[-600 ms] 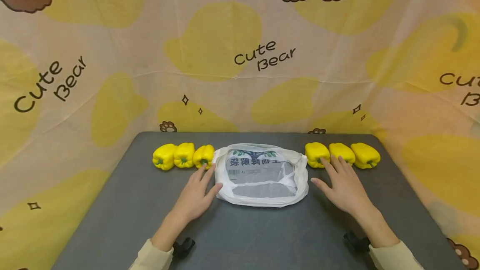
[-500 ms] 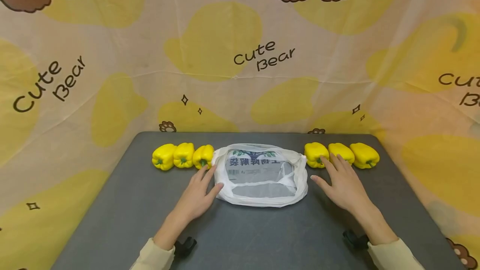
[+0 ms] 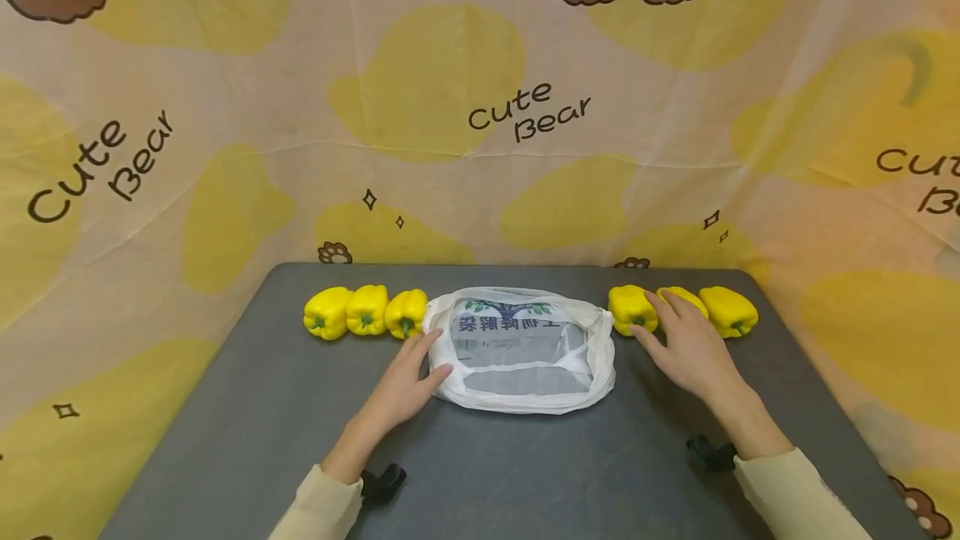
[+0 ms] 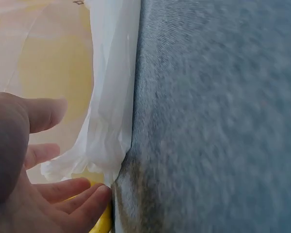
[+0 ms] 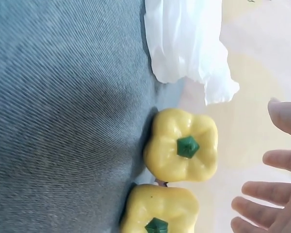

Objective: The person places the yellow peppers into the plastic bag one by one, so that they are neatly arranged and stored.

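A white plastic bag with a wide-spread mouth and printing inside lies mid-table. My left hand, fingers relaxed and apart, is at its left edge; in the left wrist view the fingers are close to the bag, and whether they touch it I cannot tell. Over the right-hand row hovers my right hand, partly hiding the middle yellow bell pepper. Its thumb is near the row's inner bell pepper. The right wrist view has the spread fingers apart from that bell pepper.
On the left of the bag are three more yellow bell peppers, including a leftmost bell pepper. A further bell pepper ends the right row. Behind the grey table hangs a printed cloth.
My right hand has moved forward a little, its fingers further over the right-hand peppers. The left hand has shifted slightly rightward along the bag's edge. The bag and peppers stay put.
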A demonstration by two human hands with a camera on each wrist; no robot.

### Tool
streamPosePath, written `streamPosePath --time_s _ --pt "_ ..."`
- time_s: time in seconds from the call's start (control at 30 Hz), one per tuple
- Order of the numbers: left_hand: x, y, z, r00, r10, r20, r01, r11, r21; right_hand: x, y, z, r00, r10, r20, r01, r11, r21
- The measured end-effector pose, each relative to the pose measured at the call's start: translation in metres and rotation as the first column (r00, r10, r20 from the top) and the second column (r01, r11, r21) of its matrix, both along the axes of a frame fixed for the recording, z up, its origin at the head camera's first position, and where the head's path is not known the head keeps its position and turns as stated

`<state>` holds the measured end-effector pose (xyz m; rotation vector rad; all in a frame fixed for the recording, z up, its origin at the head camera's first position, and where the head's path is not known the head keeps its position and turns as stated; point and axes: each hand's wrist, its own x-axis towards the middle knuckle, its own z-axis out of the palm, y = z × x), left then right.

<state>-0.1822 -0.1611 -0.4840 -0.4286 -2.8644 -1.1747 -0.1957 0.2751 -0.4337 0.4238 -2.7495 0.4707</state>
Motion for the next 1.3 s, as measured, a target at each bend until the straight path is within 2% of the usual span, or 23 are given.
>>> streamPosePath --time_s 0.2,0.47,0.7,1.07,1.3 --pt "-0.005 0.004 -0.003 0.999 0.002 0.047 -0.006 0.996 0.084 -0.012 0.001 0.006 0.999 0.012 0.035 -0.011 1.0 -0.021" --pt "-0.009 0.005 -0.006 0.997 0.054 0.062 -0.061 0.991 0.119 -0.025 0.002 0.013 0.993 0.017 0.119 -0.016 1.0 -0.016" --pt "-0.009 0.005 -0.007 0.991 0.095 0.089 -0.106 0.985 0.135 -0.035 0.004 0.011 0.981 0.016 0.192 -0.017 1.0 0.005" --pt "-0.015 0.002 -0.01 0.987 0.114 0.111 -0.134 0.97 0.204 -0.057 0.007 0.003 0.964 0.036 0.264 -0.032 0.999 -0.019" --pt "-0.013 0.002 -0.009 0.984 0.128 0.125 -0.154 0.964 0.219 -0.064 0.006 0.0 0.944 0.009 0.33 -0.006 1.0 -0.011"
